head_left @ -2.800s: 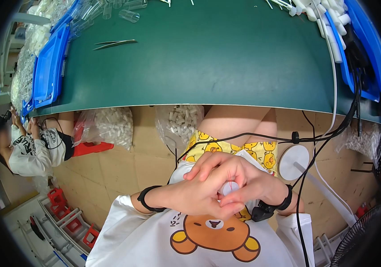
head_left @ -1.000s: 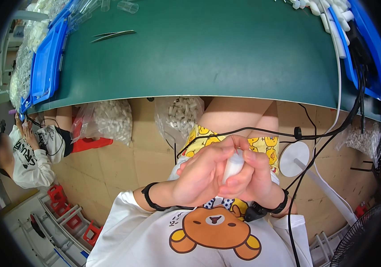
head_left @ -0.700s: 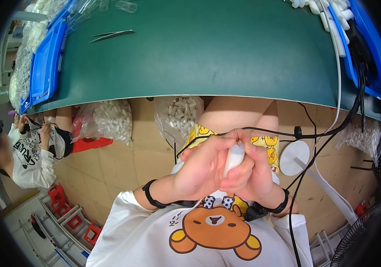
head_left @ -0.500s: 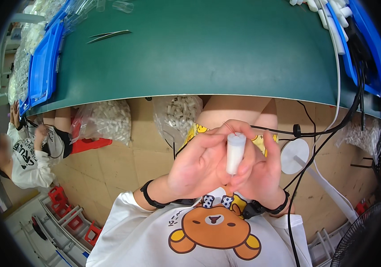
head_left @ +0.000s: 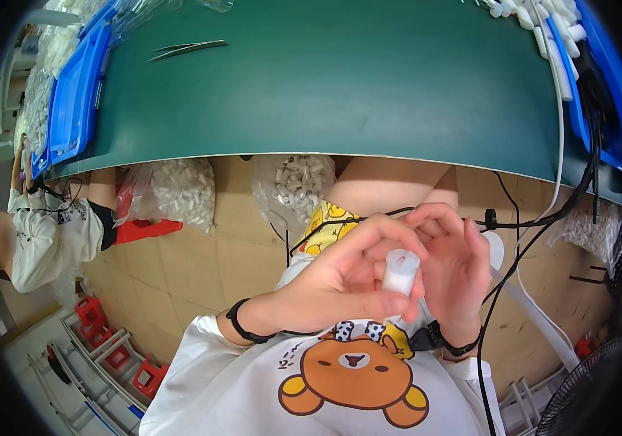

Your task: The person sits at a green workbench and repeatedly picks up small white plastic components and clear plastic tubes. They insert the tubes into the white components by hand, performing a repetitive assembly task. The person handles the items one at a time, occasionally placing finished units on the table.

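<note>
A small white translucent plastic tube [head_left: 399,275] is in my left hand [head_left: 347,272], gripped low down between the thumb and fingers. Its round top end faces up and shows a small reddish mark; I cannot tell whether that end is open. Close beside the tube, my right hand [head_left: 456,269] is cupped with its fingers apart and partly curled, and nothing shows in it. Both hands are in front of my chest, off the near edge of the green table [head_left: 325,94].
Metal tweezers [head_left: 189,49] lie on the table. Blue trays [head_left: 74,102] stand left; white tubes [head_left: 543,29] are heaped at the far right. Bags of white parts [head_left: 300,178] sit below the table edge. Black cables [head_left: 522,254] hang at right. Another person [head_left: 45,232] sits at left.
The tube has moved right and slightly down, now in my left hand alone. My right hand has come away from it and opened. The view has shifted slightly.
</note>
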The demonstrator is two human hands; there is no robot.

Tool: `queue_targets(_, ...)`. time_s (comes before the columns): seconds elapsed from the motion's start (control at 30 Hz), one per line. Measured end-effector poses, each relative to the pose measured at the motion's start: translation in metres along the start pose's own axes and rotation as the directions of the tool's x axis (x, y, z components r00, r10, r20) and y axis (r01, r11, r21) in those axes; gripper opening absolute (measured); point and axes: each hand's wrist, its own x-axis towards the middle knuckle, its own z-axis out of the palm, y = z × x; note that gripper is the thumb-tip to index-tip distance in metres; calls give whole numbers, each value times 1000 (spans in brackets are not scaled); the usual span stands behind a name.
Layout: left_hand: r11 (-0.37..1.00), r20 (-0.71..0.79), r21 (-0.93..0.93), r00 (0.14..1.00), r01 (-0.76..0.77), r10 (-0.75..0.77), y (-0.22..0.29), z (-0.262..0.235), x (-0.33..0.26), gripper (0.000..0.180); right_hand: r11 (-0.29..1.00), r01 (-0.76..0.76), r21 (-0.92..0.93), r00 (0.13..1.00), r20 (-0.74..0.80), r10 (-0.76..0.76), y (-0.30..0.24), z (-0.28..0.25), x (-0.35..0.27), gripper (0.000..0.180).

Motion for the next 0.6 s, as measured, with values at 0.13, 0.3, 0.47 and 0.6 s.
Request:
queue_targets(0.13,1000,-44,2,999,-19,19,3,4,1,39,997,-23,-74,1000,-10,22,4,4,0,45)
queue_targets(0.3,987,-153,138,986,81,-60,-9,-27,0,24,995,-39,-97,995,-100,29,11,4,8,37)
queue_targets(0.47,994,-611,51,790,101,-49,-26,-82,-12,25,997,-59,-43,986,-162,51,15,6,20,28)
queue_targets(0.6,993,-799,-122,594,-2,-97,-38,-139,-26,36,996,-49,-75,985,-167,36,12,15,26,24)
